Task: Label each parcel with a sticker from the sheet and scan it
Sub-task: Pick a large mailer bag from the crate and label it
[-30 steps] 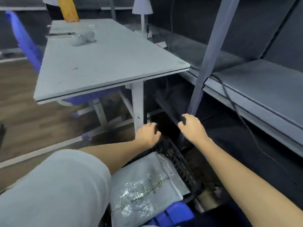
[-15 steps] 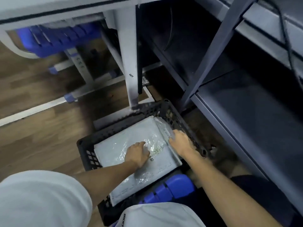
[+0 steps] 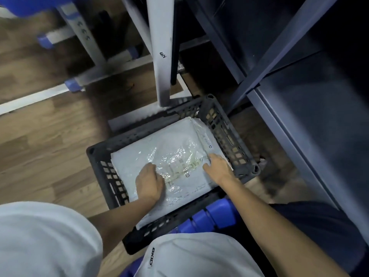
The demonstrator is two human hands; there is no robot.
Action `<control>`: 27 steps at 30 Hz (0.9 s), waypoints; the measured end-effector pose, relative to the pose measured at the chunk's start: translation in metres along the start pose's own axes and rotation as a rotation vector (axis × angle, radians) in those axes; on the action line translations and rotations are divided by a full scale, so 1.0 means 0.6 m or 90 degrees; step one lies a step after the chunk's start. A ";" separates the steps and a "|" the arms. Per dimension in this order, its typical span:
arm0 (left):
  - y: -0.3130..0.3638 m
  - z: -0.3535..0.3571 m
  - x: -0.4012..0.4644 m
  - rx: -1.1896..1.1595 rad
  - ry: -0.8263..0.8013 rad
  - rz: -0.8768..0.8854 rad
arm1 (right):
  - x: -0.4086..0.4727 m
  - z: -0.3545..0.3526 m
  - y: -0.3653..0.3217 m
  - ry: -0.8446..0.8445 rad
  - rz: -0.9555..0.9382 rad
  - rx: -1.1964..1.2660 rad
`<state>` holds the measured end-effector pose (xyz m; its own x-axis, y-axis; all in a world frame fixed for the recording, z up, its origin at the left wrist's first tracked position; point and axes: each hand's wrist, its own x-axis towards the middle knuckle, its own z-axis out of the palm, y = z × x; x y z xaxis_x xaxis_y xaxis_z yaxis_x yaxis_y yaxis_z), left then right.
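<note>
Left hand (image 3: pixel 148 181) knuckled down on flat white plastic mailer parcel (image 3: pixel 175 156), fingers curled, grip unclear; right hand (image 3: pixel 217 167) spread flat on its right edge. Parcel lying in black perforated plastic crate (image 3: pixel 105 168) on wood-grain floor (image 3: pixel 50 136). Slick, crinkled film: risk of slipping, snagging on lattice wall.

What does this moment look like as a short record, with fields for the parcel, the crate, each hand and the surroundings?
parcel: white padded mailer with a crinkled clear pouch on top, lying flat in the crate
crate: black perforated plastic crate on the wooden floor, beside a white table leg
left hand: left hand on the parcel's near left part, fingers curled
right hand: right hand at the parcel's right edge, by the crate wall
grip: cannot tell for either hand
surroundings: dark metal shelving to the right
sticker sheet, scanner: not in view
</note>
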<state>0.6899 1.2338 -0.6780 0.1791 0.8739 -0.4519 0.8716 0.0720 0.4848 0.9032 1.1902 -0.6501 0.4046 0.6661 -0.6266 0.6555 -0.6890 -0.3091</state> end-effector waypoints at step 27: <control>-0.031 -0.010 0.079 -0.614 -0.020 -0.453 | -0.011 0.023 0.012 -0.192 0.106 0.260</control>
<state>0.6798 1.2767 -0.7041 -0.1816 0.4815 -0.8574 0.0809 0.8763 0.4750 0.8960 1.1768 -0.6580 0.2405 0.4682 -0.8503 0.2730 -0.8733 -0.4036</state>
